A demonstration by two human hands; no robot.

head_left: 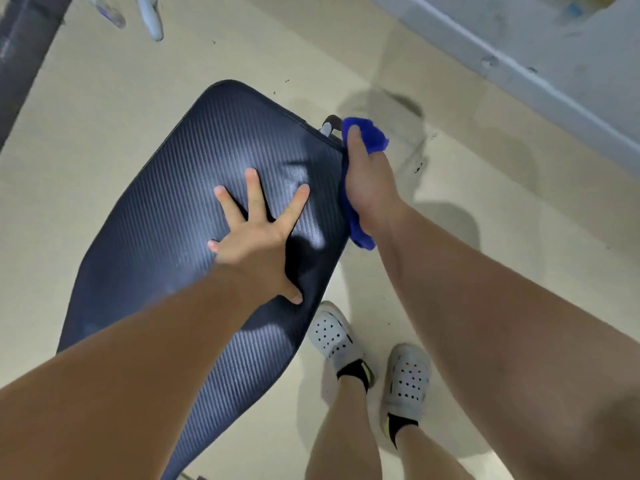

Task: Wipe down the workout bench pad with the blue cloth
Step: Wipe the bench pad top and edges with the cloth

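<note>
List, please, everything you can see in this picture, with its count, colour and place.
bench pad: one, dark navy, ribbed, centre-left
cloth: one, blue, at the pad's right edge
fitting: one, black and white, at the pad's far right corner, beside the cloth
floor: beige, all around the pad
wall: pale grey, top right
beam: one, dark grey, top left
pale objects: two, whitish, top left, too blurred to identify
shoes: two, white with holes, on the floor right of the pad
socks: two, black, in the shoes
left hand: one, fingers spread flat on the pad
right hand: one, grips the cloth against the pad's right edge
</note>
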